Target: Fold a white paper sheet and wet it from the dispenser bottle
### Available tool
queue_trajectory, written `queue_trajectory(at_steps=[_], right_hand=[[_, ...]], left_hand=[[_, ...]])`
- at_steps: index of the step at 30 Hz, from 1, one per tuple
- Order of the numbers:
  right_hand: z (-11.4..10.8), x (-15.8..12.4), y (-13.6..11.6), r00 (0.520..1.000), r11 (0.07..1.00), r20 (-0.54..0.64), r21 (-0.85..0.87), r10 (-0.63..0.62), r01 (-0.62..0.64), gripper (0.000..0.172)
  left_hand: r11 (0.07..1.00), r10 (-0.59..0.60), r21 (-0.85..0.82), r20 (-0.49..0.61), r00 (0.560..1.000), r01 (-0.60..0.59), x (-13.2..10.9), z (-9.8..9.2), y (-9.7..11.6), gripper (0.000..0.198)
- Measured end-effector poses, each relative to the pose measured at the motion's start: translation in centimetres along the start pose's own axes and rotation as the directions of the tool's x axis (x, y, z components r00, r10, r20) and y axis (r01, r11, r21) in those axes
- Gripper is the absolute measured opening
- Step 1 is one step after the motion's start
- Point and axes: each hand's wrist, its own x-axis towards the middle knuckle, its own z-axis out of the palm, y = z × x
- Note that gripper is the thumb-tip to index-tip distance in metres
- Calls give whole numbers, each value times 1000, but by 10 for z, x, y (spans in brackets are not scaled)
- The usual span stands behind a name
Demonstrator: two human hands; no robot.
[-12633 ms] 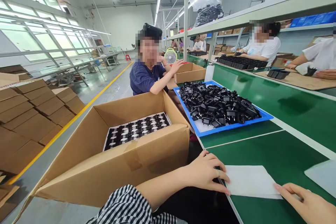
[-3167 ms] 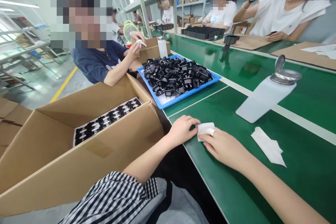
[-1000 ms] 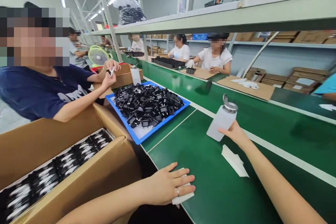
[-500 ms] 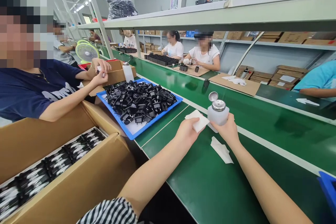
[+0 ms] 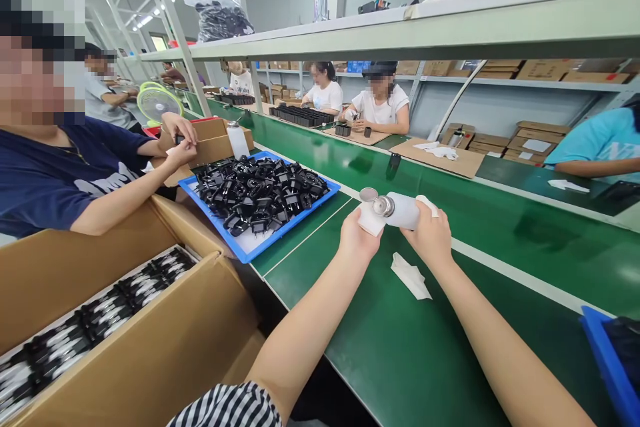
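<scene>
My right hand (image 5: 431, 235) grips a white plastic bottle (image 5: 404, 211) that lies tipped on its side in the air, its metal mouth pointing left and its round lid flipped open. A scrap of white material shows behind those fingers. Closed around a folded white cloth (image 5: 371, 220), my left hand (image 5: 358, 240) is just under the bottle's mouth, so the cloth and metal top meet or nearly meet. On the green bench (image 5: 400, 347) below lies another crumpled white cloth (image 5: 411, 276).
A blue tray (image 5: 245, 250) heaped with black plug adapters (image 5: 260, 193) sits left of my hands. Nearer is an open cardboard box (image 5: 165, 320) of packed black parts. A co-worker (image 5: 100, 173) sits at left. Another blue tray (image 5: 607, 360) stands at right.
The bottle was upright; my right hand has lifted and tipped it leftward over the cloth. My left hand has turned and brought the cloth beneath the bottle's mouth.
</scene>
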Motion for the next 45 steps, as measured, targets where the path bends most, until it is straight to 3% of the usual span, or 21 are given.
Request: queue_trajectory(at_steps=[6,18,24,32,45], right_hand=[[-8,4,4,982,981,-89,-111,-167,157,36],[-21,11,6,964,949,-119,-240,-237,203,30],[-20,11,9,978,952,-88,-261,-191,163,28],[-28,12,4,999,985,46,-169,-12,20,27],[-31,15,3,999,998,41,-62,32,-29,24]], left_hand=[[999,-19,-28,12,1000,19,-2,0,-1,20],[996,-64,-61,28,998,65,0,-6,-5,19],[994,-91,-58,48,995,94,0,-8,-6,19],[989,-133,-58,70,989,137,1,-10,-7,22],[986,-152,-52,91,984,157,4,-14,-7,23]])
